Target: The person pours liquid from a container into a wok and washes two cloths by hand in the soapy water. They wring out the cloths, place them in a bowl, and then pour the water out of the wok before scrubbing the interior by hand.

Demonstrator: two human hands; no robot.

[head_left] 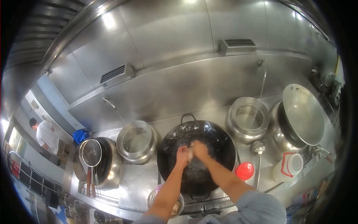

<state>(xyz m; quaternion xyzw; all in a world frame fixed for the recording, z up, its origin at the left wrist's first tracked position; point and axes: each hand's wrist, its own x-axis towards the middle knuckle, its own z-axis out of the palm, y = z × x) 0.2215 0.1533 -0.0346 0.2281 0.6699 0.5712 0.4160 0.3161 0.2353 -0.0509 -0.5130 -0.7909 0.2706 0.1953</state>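
Note:
Over the big black wok (169,170), my left hand (182,155) and my right hand (200,150) are close together with fingers closed. A small pale lump (190,154) shows between them, too blurred to name. Dark, wet-looking liquid appears to lie in the wok below. A loop handle (189,116) stands up at the wok's far rim. Partly hidden under my left forearm, a metal bowl (181,207) sits by a perforated strainer (151,198), with pale pieces in it.
Steel pots (138,125) (248,100) flank the wok, and a tap runs into the right one. A mesh skimmer (90,153), red bowl (244,171), ladle (258,147), white tub (287,170) and large pan (304,114) stand around. A person (48,136) works far left.

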